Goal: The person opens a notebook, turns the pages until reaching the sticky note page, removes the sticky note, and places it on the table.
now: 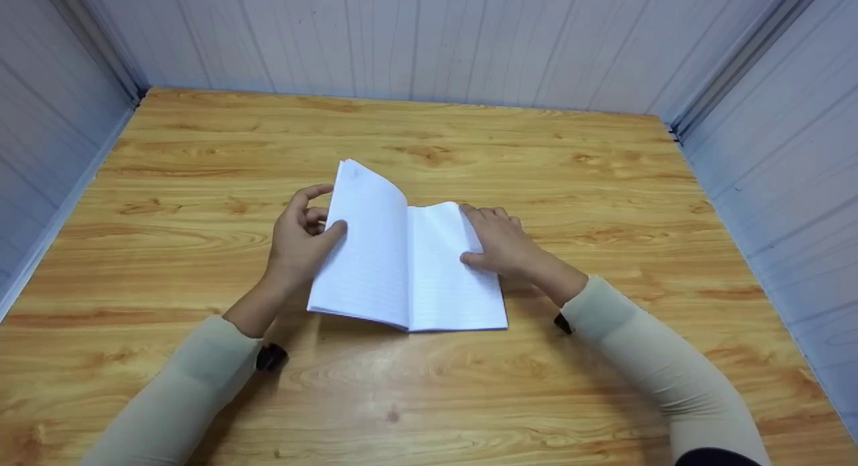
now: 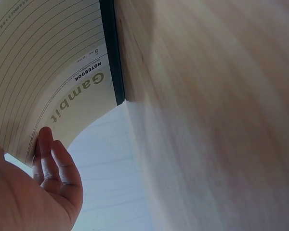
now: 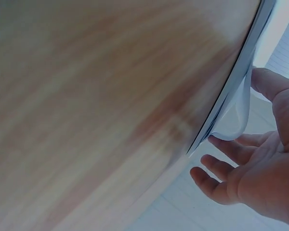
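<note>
An open notebook [image 1: 372,251] with white lined pages lies mid-table, its left half lifted at a slant. My left hand [image 1: 298,241] grips that half at the outer edge, thumb on the page and fingers behind. In the left wrist view its fingertips touch the tan cover [image 2: 86,96], printed "Gambit NOTEBOOK", beside a dark spine strip [image 2: 111,48]. The right half rests on the table. There my right hand [image 1: 499,245] pinches a page near the upper right edge, and the right wrist view shows the paper [image 3: 236,113] bowed between thumb and fingers.
The wood-grain table [image 1: 429,399] surrounds the notebook. White panel walls [image 1: 402,43] stand along its back and both sides. Small black devices [image 1: 271,357] sit at both wrists, below the pale sleeves [image 1: 194,372].
</note>
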A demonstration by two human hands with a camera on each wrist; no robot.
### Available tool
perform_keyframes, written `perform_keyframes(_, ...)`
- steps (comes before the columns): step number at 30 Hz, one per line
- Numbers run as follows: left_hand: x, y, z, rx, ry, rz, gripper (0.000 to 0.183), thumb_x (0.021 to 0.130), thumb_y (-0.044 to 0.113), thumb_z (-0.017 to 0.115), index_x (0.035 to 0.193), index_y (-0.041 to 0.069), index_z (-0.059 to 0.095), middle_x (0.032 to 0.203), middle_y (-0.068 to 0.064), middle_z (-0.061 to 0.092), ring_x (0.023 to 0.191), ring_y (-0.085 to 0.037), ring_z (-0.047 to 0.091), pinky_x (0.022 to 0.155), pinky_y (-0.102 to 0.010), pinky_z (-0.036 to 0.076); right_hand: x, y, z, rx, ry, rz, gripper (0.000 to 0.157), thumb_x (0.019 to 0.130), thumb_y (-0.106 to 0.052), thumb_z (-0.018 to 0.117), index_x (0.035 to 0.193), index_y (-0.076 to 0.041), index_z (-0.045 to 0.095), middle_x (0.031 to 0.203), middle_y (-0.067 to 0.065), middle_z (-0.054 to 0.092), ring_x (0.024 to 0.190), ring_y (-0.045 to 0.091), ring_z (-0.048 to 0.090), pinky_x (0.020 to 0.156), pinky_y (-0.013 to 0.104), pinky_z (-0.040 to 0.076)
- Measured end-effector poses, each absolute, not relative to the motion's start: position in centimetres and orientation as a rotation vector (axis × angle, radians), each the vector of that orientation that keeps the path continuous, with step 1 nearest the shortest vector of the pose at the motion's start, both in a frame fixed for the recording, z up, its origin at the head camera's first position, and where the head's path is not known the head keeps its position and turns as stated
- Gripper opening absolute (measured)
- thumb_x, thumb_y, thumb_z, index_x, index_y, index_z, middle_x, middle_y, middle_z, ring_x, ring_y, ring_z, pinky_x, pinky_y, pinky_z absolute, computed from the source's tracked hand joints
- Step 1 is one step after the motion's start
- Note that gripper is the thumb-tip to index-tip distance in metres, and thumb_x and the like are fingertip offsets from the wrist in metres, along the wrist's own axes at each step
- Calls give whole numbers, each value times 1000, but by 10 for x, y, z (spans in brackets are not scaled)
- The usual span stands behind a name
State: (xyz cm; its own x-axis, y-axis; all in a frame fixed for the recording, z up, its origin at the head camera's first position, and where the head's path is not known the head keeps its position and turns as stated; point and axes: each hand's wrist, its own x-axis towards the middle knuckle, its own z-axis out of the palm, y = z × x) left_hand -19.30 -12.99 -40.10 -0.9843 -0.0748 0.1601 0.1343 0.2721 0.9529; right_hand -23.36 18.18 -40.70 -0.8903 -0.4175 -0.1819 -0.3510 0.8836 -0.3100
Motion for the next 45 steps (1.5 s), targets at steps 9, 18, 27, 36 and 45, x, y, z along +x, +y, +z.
perform_keyframes(9, -192, -132, -401, -81, -2381, -1802, 51, 84, 6, 64, 132, 13, 50, 87, -11, 71, 66, -13, 55, 64, -19, 46, -232, 181, -404, -418, 2853, -783, 104, 76, -24, 82, 154, -11, 14, 148, 23, 23, 130, 37, 41, 107, 47, 38)
perform_keyframes(18, -193, -131, -402, -76, -2359, -1804, 51, 83, 4, 65, 131, 12, 52, 89, -13, 72, 66, -11, 56, 63, -19, 46, -236, 183, -399, -216, 2783, -992, 76, 83, -12, 72, 145, 0, 31, 129, 19, 52, 114, 30, 55, 91, 40, 50)
perform_keyframes(27, -193, -131, -403, -69, -2361, -1785, 51, 82, 4, 65, 131, 13, 52, 83, -7, 70, 65, -10, 53, 62, -19, 44, -231, 183, -399, -579, 2801, -1156, 23, 89, -15, 62, 110, -6, 56, 103, 7, 61, 69, 19, 56, 65, 28, 48)
perform_keyframes(36, -192, -132, -401, -107, -2353, -1802, 48, 85, 5, 64, 130, 14, 54, 85, -9, 68, 67, -10, 51, 63, -18, 42, -222, 173, -395, -876, 2669, -1089, 31, 95, -30, 58, 123, -18, 60, 111, 2, 69, 83, 18, 64, 72, 36, 51)
perform_keyframes(45, -192, -130, -401, -64, -2394, -1753, 25, 87, 8, 62, 111, 8, 67, 93, -6, 64, 81, -12, 54, 68, -17, 41, -209, 161, -395, -1227, 2633, -642, 50, 94, -46, 51, 143, -38, 43, 136, -1, 54, 121, 22, 52, 96, 48, 42)
